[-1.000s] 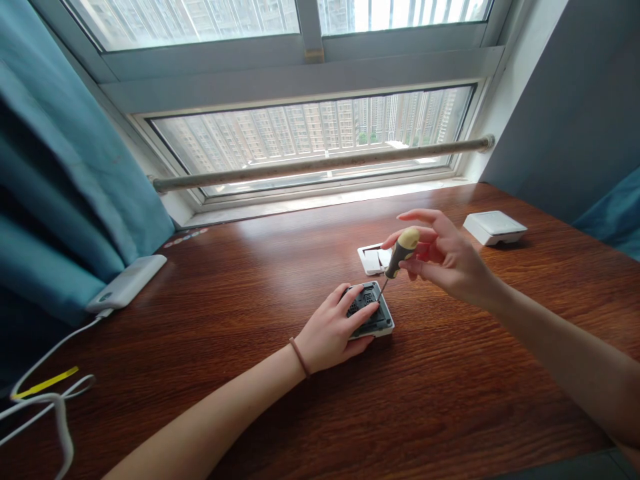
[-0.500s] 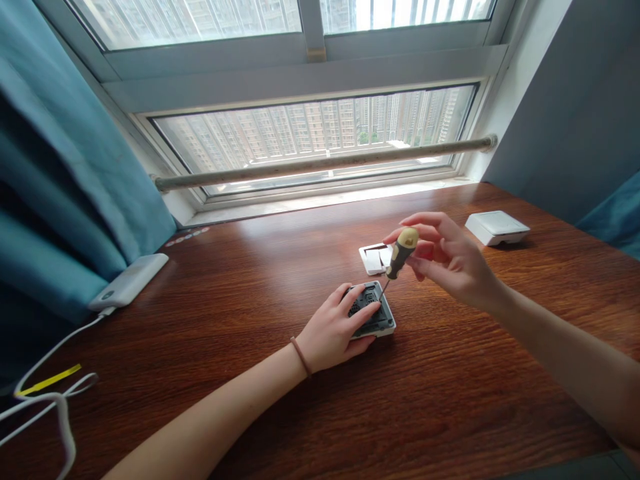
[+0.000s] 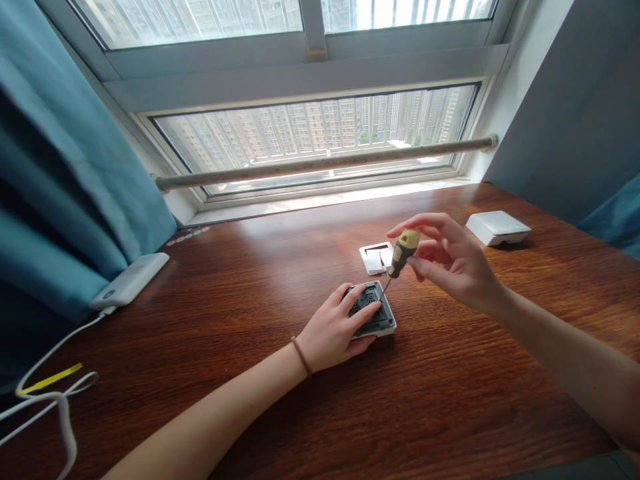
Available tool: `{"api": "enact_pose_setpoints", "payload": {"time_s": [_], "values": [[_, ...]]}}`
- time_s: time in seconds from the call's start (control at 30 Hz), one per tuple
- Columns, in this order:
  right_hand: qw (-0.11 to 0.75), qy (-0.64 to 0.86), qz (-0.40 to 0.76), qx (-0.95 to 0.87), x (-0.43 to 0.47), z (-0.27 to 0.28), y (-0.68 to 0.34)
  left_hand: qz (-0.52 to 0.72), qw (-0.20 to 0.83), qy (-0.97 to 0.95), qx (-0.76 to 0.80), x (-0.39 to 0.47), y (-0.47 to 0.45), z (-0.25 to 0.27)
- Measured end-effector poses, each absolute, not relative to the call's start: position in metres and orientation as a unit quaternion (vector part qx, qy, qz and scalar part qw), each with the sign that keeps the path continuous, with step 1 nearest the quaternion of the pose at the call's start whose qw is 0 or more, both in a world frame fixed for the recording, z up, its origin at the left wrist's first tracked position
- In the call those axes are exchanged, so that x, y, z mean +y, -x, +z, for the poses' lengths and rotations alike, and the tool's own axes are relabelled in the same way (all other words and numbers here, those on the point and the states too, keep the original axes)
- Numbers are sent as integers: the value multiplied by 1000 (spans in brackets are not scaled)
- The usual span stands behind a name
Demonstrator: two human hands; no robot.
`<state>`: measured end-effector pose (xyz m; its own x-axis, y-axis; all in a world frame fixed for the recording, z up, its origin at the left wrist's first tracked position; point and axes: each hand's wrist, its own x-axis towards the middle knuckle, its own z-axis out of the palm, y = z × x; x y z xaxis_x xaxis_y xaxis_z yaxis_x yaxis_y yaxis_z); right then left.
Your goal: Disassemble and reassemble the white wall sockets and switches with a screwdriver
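A small square box-like device with a white rim and dark grey slotted inside lies on the wooden table. Across it rests my left hand, gripping and pressing it to the tabletop; the fingers cover much of its left part. My right hand has a screwdriver by its yellow and dark grey handle, the fingers curled loosely around it. The shaft tilts down to the left, its tip at the device beside a left fingertip. What the tip touches is too small to tell. Just behind lies a thin white square frame.
Another white square box sits at the right rear of the wooden table. To the left are a white power bank, its white cable and a yellow strip. A window and rail stand behind; a blue curtain hangs left.
The screwdriver handle has turned slightly, and my right fingers have shifted a little on it. My left hand and the device stay in place.
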<state>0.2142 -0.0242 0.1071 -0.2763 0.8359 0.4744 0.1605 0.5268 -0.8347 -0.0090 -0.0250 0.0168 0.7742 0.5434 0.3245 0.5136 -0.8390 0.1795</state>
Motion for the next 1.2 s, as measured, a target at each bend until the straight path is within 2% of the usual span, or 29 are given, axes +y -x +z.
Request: {"api": "enact_pose_setpoints", "payload": {"time_s": [0.17,0.37,0.57,0.77,1.0,1.2], "values": [[537,367,283,-705,-18,102,-216,188,41,-941,280,-25,9,16],[516,306,360,-715,-21,106,-215,185,37,-941,282,-24,9,16],[546,362,271,-705,-17,101,-216,190,36,-941,279,-25,10,16],[521,306,359,-712,-21,105,-216,180,29,-942,282,-25,10,16],[539,344,314,-701,-19,102,-216,169,29,-944,281,-25,10,16],[519,309,381,-700,-23,107,-215,178,32,-943,279,-25,9,16]]}}
